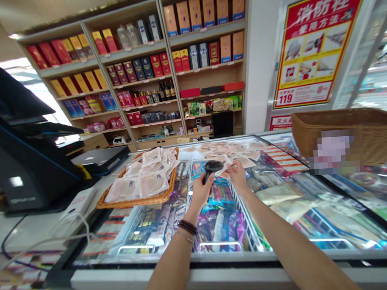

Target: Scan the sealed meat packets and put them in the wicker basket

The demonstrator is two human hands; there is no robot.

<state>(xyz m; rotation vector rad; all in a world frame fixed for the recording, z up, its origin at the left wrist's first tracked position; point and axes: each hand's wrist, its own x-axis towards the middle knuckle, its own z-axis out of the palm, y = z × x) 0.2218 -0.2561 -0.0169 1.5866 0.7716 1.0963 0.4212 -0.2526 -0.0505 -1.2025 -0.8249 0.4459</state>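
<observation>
Right now: scanner (211, 166) in matt black plastic | packet (224, 169) in glossy clear plastic | basket (100, 205) in rough woven wicker | freezer lid (332, 215) in smooth shiny glass | shelves (206, 35) in pale wood

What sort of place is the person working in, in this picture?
Probably a small supermarket's checkout counter: a glass-topped freezer of packaged foods, a black point-of-sale terminal, and wall shelves of boxed goods and bottles.

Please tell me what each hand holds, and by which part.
The left hand holds a barcode scanner by its handle, the right hand a packet by its edge.
</observation>
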